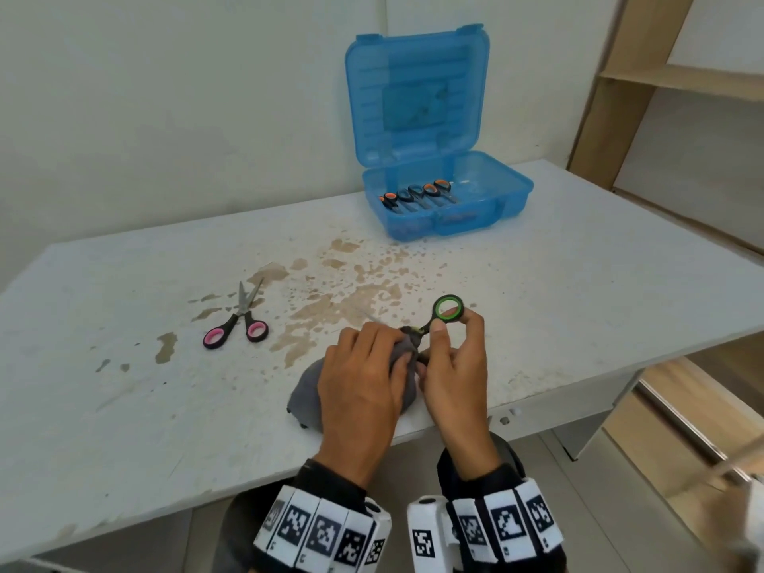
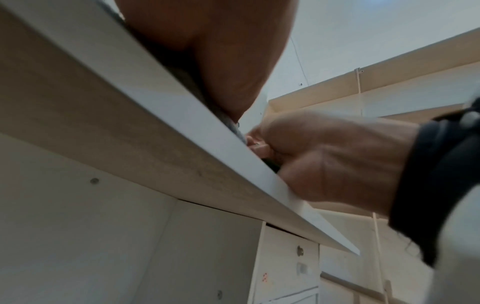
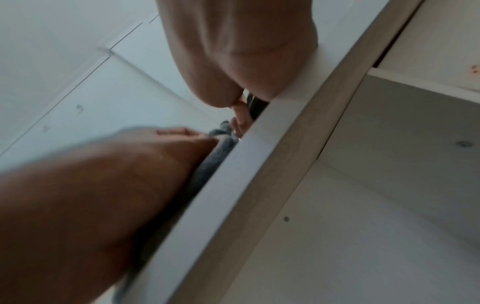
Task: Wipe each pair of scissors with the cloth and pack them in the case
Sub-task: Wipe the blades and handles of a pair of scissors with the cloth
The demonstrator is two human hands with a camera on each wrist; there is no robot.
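Closest to the counter's [image 1: 124,407] front edge, the left hand [image 1: 364,382] is bunched around the grey cloth [image 1: 308,390], fingers curled into it and wrapped over the blades of the green-handled scissors [image 1: 447,308]. The cloth is soft and gives wherever it is squeezed, so it folds round the metal easily; most of it trails back under that hand onto the counter.

Just to the right, touching the cloth, the right hand [image 1: 454,366] pinches the scissors by the handle, thumb and fingers on the neck below the green ring, which stands up clear beyond the fingertips. That looks the sensible place to hold them: the plastic loop is blunt and grippy, while the steel blades are stiff, smooth and probably slippery, with a tip poking out beyond the left knuckles. They seem light enough for a fingertip pinch.

Further out and well to the left of both hands, the pink-handled scissors [image 1: 242,322] lie flat with blades slightly parted, pointing away, not yet wiped by the look of it. Best taken by the pink loops.

Far beyond the right hand stands the blue case [image 1: 438,159], lid upright, with several orange-and-black-handled scissors [image 1: 417,194] already lying side by side inside it
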